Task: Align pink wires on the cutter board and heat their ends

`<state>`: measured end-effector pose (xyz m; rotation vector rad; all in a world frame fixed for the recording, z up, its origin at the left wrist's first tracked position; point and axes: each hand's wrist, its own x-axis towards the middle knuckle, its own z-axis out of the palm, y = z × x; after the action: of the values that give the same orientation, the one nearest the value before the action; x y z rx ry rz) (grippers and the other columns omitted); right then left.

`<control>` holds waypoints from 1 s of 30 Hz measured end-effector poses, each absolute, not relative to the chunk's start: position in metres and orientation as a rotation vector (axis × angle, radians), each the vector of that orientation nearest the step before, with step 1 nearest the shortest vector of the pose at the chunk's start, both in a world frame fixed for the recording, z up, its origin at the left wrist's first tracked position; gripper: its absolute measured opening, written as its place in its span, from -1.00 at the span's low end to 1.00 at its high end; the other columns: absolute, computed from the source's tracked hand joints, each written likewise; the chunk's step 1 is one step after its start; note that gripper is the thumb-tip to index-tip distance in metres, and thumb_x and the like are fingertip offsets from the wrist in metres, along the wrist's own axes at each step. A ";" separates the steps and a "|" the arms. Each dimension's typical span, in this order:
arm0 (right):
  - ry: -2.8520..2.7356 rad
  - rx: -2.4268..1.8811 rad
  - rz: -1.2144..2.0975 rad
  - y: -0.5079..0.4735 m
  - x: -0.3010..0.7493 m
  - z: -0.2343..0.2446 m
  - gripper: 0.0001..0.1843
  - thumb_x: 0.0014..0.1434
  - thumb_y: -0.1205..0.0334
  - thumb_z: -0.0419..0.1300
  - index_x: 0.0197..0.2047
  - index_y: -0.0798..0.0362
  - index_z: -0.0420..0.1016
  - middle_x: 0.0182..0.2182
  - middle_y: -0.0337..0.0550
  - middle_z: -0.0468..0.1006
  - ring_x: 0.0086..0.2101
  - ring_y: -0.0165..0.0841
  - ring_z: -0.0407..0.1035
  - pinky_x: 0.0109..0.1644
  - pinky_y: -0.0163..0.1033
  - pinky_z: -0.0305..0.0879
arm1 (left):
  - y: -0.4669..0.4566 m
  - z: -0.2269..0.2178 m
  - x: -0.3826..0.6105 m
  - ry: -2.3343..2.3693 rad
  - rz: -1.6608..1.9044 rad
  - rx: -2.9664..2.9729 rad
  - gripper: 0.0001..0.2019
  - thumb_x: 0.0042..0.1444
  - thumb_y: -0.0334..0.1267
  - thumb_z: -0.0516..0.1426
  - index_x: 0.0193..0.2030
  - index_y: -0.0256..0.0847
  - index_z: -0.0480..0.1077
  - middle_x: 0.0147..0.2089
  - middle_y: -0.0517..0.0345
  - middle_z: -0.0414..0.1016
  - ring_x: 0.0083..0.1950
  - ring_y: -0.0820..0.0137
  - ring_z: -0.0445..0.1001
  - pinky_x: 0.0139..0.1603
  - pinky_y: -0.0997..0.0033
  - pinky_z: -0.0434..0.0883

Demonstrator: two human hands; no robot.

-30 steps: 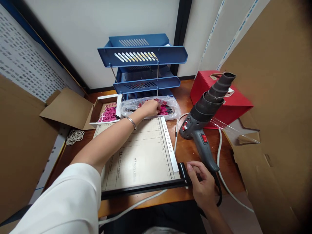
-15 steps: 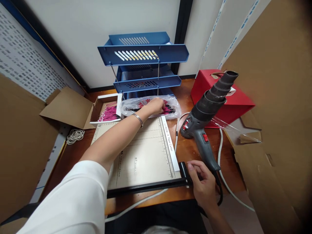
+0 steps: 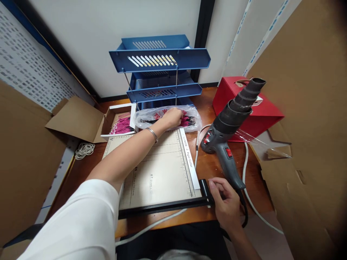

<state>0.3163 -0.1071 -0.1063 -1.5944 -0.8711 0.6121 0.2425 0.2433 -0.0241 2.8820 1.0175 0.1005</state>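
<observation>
Reaching across the paper cutter (image 3: 159,169), my left hand (image 3: 173,117) is down in a clear plastic bag (image 3: 141,115) at its far edge. In the bag lie many thin pink-and-black sticks (image 3: 187,121). The fingers of that hand are curled downward, and whether they grip any is hidden. My right hand (image 3: 226,202) rests beside the cutter's black handle (image 3: 204,189), thumb and fingers curled together; I cannot make out anything between them. To the left of the bag, a white-edged cardboard box (image 3: 106,122) holds thin pink pieces (image 3: 121,124).
A grey heat gun (image 3: 227,126) stands tilted at the right, before a red box (image 3: 252,122). White cables (image 3: 248,195) run along the table. Blue letter trays (image 3: 159,59) rise behind the bag. A coil of white cord (image 3: 84,151) lies left; cardboard (image 3: 300,187) stands on the right.
Almost nothing differs. My left hand has shifted only slightly inside the bag, and my right hand stays where it was.
</observation>
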 end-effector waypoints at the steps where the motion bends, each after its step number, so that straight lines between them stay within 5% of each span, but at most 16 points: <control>1: -0.873 -1.595 0.612 -0.107 0.316 -0.106 -0.69 0.29 -0.04 0.25 -0.23 0.07 0.53 -0.59 -0.31 0.39 -0.56 -0.45 0.23 -0.48 -0.31 0.12 | 0.244 -0.024 0.241 1.017 0.106 2.879 -0.78 0.13 -0.44 0.13 -0.25 -0.27 0.64 -0.20 -0.14 0.67 -0.13 0.11 0.60 -0.09 0.24 0.40; 17: -0.863 -1.587 0.626 -0.107 0.318 -0.107 -0.67 0.29 -0.06 0.26 -0.22 0.07 0.52 -0.59 -0.30 0.42 -0.58 -0.45 0.23 -0.50 -0.30 0.09 | 0.229 0.007 0.172 1.057 0.258 2.845 -0.73 0.27 -0.34 0.11 -0.05 -0.22 0.65 -0.16 -0.03 0.69 -0.12 0.24 0.60 -0.05 0.28 0.38; 25: -0.887 -1.596 0.629 -0.112 0.319 -0.107 -0.67 0.28 -0.06 0.26 -0.22 0.07 0.51 -0.56 -0.27 0.43 -0.55 -0.44 0.25 -0.49 -0.30 0.08 | 0.127 0.021 0.099 0.950 0.268 2.799 -0.71 0.32 -0.28 0.06 -0.07 -0.15 0.64 -0.19 0.00 0.70 -0.21 0.28 0.62 -0.13 0.29 0.44; 30: -0.866 -1.591 0.606 -0.098 0.319 -0.093 -0.67 0.25 -0.06 0.29 -0.24 0.07 0.51 -0.64 -0.38 0.24 -0.60 -0.48 0.11 -0.53 -0.32 0.06 | 0.057 0.002 0.080 0.961 0.055 2.927 -0.75 0.29 -0.40 0.06 -0.17 -0.10 0.58 -0.29 0.01 0.65 -0.25 0.25 0.57 -0.22 0.29 0.43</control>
<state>0.3191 -0.0983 -0.0933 -1.5909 -0.8655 0.6065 0.0802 0.0572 0.0022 2.9272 0.9605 0.0548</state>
